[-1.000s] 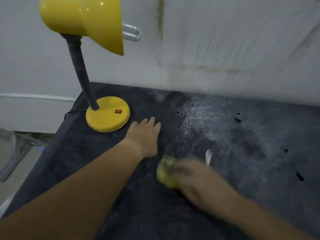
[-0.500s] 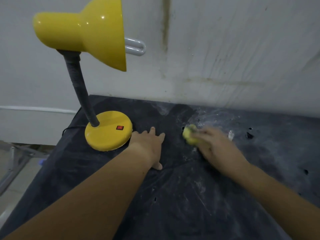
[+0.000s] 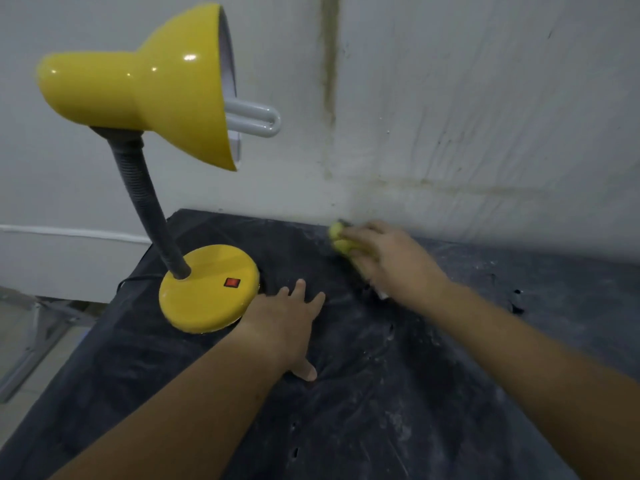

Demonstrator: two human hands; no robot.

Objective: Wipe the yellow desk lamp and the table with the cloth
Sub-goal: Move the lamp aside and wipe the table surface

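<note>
The yellow desk lamp (image 3: 145, 95) stands at the table's back left on a round yellow base (image 3: 207, 289) with a red switch, its shade aimed right and a white bulb sticking out. My right hand (image 3: 384, 261) grips a small yellow cloth (image 3: 341, 240) and presses it on the dark table cover (image 3: 398, 393) right against the wall. My left hand (image 3: 287, 323) lies flat on the cover, fingers spread, just right of the lamp base.
A stained white wall (image 3: 467, 133) runs along the back of the table. The dark cover is dusty, with small holes (image 3: 516, 303) at the right. The table's left edge drops to a tiled floor with a metal frame (image 3: 31, 344).
My right hand has swept the cloth away from me, from the middle of the table up to the wall. My left hand stays flat beside the lamp base.
</note>
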